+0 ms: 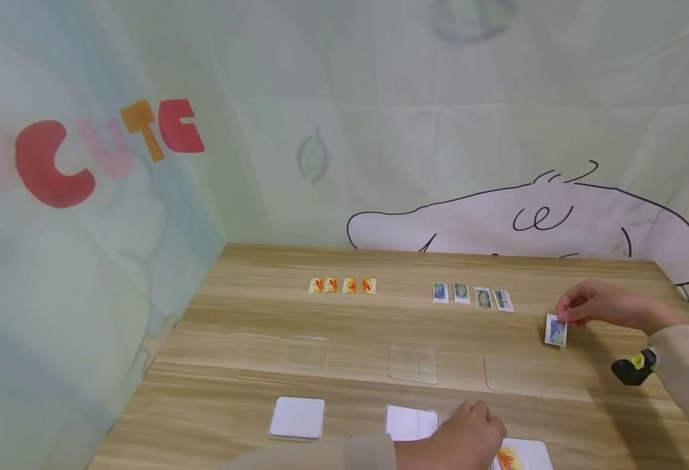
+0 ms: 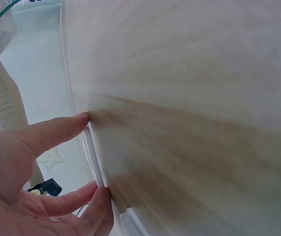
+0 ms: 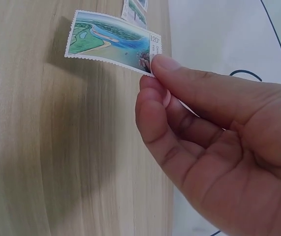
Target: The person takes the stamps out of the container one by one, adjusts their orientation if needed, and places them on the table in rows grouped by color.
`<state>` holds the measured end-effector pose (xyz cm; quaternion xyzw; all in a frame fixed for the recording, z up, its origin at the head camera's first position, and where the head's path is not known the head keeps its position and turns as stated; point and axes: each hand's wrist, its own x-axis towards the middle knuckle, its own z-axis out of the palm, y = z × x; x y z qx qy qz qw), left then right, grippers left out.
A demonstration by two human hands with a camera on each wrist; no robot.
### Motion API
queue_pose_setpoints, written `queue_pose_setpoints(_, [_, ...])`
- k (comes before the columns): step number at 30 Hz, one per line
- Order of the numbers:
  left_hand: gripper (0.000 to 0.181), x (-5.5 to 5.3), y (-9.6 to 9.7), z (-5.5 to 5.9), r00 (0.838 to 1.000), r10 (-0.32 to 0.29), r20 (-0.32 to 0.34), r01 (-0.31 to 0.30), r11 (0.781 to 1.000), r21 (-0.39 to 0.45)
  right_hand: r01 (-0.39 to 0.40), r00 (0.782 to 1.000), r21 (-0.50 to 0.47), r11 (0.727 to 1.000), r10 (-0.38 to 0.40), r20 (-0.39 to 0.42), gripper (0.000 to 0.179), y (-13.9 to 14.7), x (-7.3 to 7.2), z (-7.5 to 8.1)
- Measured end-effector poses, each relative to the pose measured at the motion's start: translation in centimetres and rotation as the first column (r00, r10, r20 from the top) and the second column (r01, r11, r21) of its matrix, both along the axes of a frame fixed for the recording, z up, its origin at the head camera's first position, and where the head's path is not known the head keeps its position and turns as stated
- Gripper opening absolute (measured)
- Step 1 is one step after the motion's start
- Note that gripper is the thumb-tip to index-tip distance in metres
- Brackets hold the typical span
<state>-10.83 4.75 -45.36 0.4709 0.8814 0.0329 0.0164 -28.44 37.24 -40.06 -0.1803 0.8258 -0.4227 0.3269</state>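
My right hand (image 1: pixel 605 305) pinches a postage stamp (image 3: pixel 113 42) by its end between thumb and fingers, above the table. The stamp shows a river bend with green banks and a perforated white edge. To its left lies a row of several landscape stamps (image 1: pixel 483 297). My left hand (image 1: pixel 464 434) is low at the front, beside a white card (image 1: pixel 535 454) bearing an orange-red stamp (image 1: pixel 510 458). In the left wrist view, thumb and fingers are spread along a white edge (image 2: pixel 95 157), touching it. How firmly they touch is hard to tell.
Several orange-and-yellow stamps (image 1: pixel 350 285) lie in a row farther back on the wooden table (image 1: pixel 215 339). Clear plastic pieces (image 1: pixel 413 363) form a middle row. White cards (image 1: pixel 298 418) lie along the front. Printed cloth (image 1: pixel 262 163) hangs behind and at the left.
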Motion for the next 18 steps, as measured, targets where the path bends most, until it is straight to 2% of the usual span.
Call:
queue_pose_setpoints(10, [0.022, 0.1, 0.1, 0.0, 0.999, -0.003, -0.035, 0.003, 1.000, -0.005, 0.052, 0.998, 0.070, 0.996, -0.053, 0.016, 0.021, -0.3, -0.9, 0.0])
queue_pose_setpoints(16, [0.012, 0.2, 0.1, 0.0, 0.992, -0.028, -0.123, 0.027, 1.000, -0.010, 0.057, 0.998, 0.079, 0.995, -0.058, 0.021, 0.022, -0.3, -1.1, 0.2])
queue_pose_setpoints(18, [0.011, 0.2, 0.0, 0.1, 0.991, -0.031, -0.130, 0.030, 1.000, -0.009, 0.053, 0.998, 0.078, 0.995, -0.055, 0.021, 0.022, -0.4, -1.2, 0.3])
